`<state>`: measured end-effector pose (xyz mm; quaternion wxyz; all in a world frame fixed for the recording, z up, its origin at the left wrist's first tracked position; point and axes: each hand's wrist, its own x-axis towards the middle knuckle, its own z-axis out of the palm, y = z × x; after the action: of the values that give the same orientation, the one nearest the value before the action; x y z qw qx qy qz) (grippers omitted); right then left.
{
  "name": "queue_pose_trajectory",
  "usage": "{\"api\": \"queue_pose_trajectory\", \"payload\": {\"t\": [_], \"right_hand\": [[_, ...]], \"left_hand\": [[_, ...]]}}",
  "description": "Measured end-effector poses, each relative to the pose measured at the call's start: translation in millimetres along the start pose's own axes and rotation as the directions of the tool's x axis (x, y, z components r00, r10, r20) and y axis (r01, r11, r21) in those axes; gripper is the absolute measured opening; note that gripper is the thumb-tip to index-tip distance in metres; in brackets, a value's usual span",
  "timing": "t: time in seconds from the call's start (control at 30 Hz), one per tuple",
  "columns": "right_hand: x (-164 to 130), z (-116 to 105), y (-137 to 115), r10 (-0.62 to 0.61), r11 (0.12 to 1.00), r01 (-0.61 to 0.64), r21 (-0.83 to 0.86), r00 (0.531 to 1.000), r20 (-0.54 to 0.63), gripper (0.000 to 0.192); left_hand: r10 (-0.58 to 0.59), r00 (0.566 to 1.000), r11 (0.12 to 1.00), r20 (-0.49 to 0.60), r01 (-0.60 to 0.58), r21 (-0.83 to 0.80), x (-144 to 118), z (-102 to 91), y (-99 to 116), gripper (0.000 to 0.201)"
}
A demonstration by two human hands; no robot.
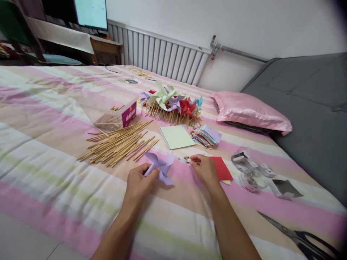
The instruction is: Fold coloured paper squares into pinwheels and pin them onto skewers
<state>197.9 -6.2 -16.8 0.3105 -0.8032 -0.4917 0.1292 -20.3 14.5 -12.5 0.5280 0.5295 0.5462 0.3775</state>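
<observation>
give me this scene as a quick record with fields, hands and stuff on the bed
left hand: holds purple pinwheel
right hand: fingertips at small metal pins
under right hand: red paper
sticks: loose pile beside plastic box
finished pinwheels: heaped behind green sheet
scissors: near right, on striped bedspread

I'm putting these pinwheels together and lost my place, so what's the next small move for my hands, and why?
Probably pick one small pin with the right hand and bring it to the purple pinwheel. The left hand holds that folded pinwheel with no stick on it, the right fingertips already touch the pins, and loose sticks lie close by.
</observation>
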Motion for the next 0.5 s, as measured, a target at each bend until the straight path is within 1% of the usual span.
{"api": "queue_pose_trajectory", "payload": {"t": [0.2,0.5], "right_hand": [[-0.4,10.9,0.6,-0.004,0.999,0.007,-0.04,0.997,0.073,0.015],[-2.0,9.6,-1.2,0.007,0.994,0.002,-0.11,0.997,0.08,0.015]], "left_hand": [[-0.004,1.0,1.0,0.013,0.004,-0.001,0.1,1.5,0.6,0.023],[-0.001,1.0,1.0,0.011,0.001,-0.007,-2.3,4.0,0.8,0.024]]}}
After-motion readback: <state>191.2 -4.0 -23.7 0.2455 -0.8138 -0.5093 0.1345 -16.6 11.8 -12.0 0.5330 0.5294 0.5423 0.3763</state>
